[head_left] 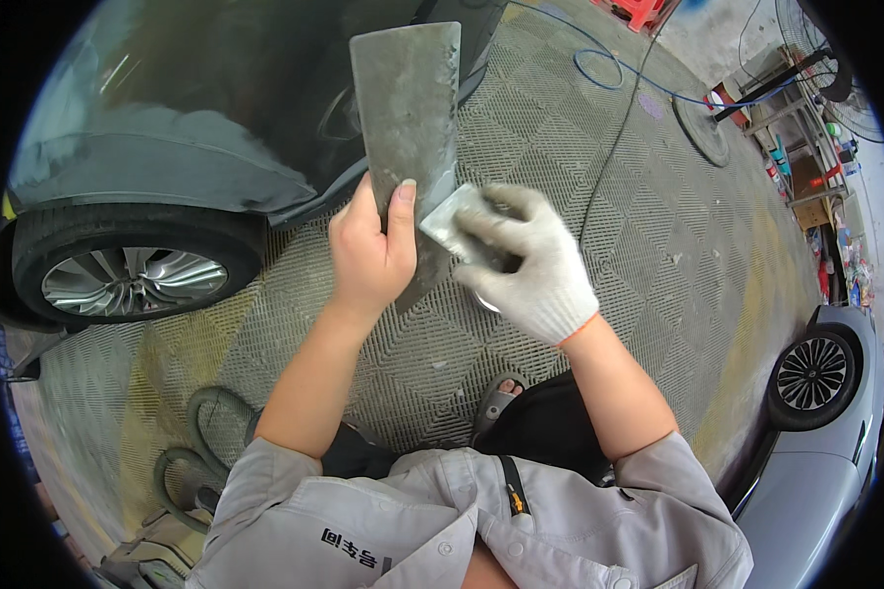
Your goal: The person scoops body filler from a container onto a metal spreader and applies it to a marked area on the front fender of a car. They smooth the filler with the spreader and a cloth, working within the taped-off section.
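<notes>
My left hand (371, 245), bare, is closed around a long grey putty board (406, 108), thumb on its face. The board stands out ahead of me, its surface smeared with grey residue. My right hand (545, 270), in a white knit glove with an orange cuff edge, grips a small flat putty scraper (448, 221). The scraper's edge meets the right side of the board, just beside my left thumb. Beyond the board on the left is a dark car body (196, 118) with dull grey patches above its wheel.
The car's wheel (133, 275) is at left. Grey grated floor tiles (619, 245) spread around me. A blue hose (599, 59) lies at the back, near a round-based stand (702, 133). Shelving (805, 147) and a silver car (815, 461) line the right; a grey hose (201, 432) curls lower left.
</notes>
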`<state>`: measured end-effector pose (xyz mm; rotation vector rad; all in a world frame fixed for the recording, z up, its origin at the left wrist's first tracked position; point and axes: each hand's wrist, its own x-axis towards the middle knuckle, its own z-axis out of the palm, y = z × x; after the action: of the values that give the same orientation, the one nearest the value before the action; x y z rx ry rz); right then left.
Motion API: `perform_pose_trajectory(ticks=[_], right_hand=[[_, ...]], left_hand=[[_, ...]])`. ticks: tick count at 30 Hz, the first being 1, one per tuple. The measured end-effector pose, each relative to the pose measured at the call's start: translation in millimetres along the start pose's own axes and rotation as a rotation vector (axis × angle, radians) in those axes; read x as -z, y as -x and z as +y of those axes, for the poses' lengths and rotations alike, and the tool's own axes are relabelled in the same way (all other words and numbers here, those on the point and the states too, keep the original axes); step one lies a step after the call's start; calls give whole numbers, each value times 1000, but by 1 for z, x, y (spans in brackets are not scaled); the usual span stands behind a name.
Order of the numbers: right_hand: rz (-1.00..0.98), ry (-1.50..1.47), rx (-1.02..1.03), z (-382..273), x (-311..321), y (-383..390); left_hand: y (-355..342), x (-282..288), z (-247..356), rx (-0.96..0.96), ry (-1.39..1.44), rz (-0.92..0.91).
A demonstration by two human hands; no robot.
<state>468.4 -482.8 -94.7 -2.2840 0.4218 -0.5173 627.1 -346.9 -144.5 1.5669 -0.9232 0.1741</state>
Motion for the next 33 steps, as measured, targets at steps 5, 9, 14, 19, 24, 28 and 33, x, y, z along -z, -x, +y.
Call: perform_pose_trajectory(ticks=[5,9,14,19,24,28,33], right_hand=[[51,-557,-150,1,-7,-1],[-62,-193,-213,8,-9,-4],[133,-874,-300,27,5,-6],[-32,-677,-433,26,2,0],[-15,-678,-450,19,-5,-4],[367,-844,-398,23,9,-8],[160,-723,67,13,7,4]], left_hand=[[-3,2,2,75,273,53],[-11,9,-5,159,446,177],[-19,24,-10,28,287,232],[-21,26,2,57,443,314],[-7,12,17,114,176,-29],[2,9,16,125,184,-197],[4,-1,11,327,579,-91]])
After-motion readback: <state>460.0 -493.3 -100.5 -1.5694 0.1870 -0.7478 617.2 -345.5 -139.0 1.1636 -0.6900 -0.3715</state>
